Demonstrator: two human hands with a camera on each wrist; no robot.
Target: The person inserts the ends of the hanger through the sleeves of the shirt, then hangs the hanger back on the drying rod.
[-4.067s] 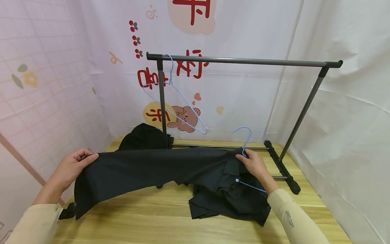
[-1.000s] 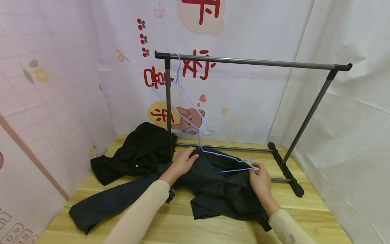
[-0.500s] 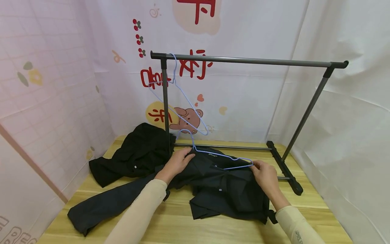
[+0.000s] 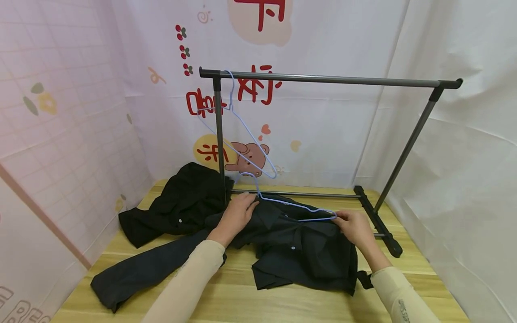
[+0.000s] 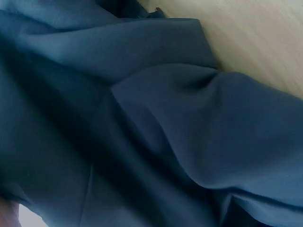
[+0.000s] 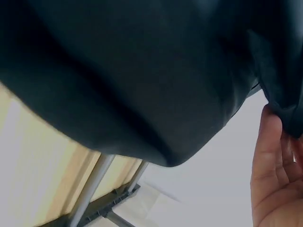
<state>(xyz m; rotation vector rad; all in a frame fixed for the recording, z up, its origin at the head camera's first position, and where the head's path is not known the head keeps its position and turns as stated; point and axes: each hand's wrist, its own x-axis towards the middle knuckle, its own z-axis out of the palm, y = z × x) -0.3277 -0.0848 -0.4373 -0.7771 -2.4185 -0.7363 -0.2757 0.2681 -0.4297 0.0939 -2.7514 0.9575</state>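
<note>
A dark collared shirt (image 4: 319, 255) with light buttons lies bunched on the table, one sleeve (image 4: 149, 269) stretched out to the left. A light blue wire hanger (image 4: 284, 202) lies along its neck opening, hook pointing up and left. My left hand (image 4: 234, 220) holds the shirt's collar area just below the hook. At the hanger's right end, my right hand (image 4: 357, 228) pinches the shirt's edge between thumb and fingers, as the right wrist view also shows at the fabric (image 6: 284, 99). Only folds of dark cloth (image 5: 156, 118) and some tabletop fill most of the left wrist view.
Behind the shirt stands a grey metal clothes rack (image 4: 323, 80) with a second blue wire hanger (image 4: 252, 137) on its left end. Another black garment (image 4: 181, 202) is heaped at the back left. Printed curtains (image 4: 339, 134) close off the back and sides of the wooden table (image 4: 299, 307).
My left hand has left the sleeve's end for the collar, and the sleeve now lies on the table. My right hand has moved from the hanger's neck to its right end.
</note>
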